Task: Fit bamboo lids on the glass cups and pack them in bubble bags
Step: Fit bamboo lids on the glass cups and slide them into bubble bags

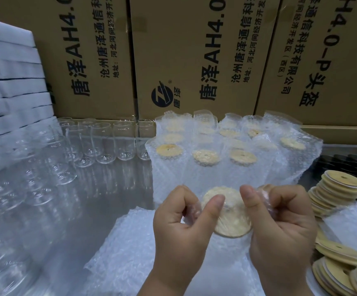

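- The lidded glass cup (235, 218) is held upright above the near middle of the tabletop (109, 189). Its bamboo lid faces up and shows through the film of a bubble bag (192, 212) that wraps it.
- The left hand (179, 229) pinches the bag's mouth on the cup's left side, with the thumb lying across the lid's edge and the fingers curled over the film.
- The right hand (280, 227) pinches the bag's mouth on the cup's right side in the same way, thumb up and fingers curled round the film.
- Flat bubble bags (120, 242) lie spread below the hands, toward the near edge.
- Packed cups (226, 154) stand in rows just beyond the hands, reaching back to the far edge.
- Loose bamboo lids (339, 189) are stacked along the right edge, close to the right hand, and more lie at the near right corner.
- A black tray (356, 165) sits behind the lids.
- Bare glass cups (100, 142) crowd the left side, from the far edge down to the near left corner.
- A strip of bare tabletop runs between the glasses and the bagged rows, giving open room to the left of the hands.
- Cardboard boxes (194, 60) wall the far edge, and white foam sheets (9, 82) are stacked at the far left corner.
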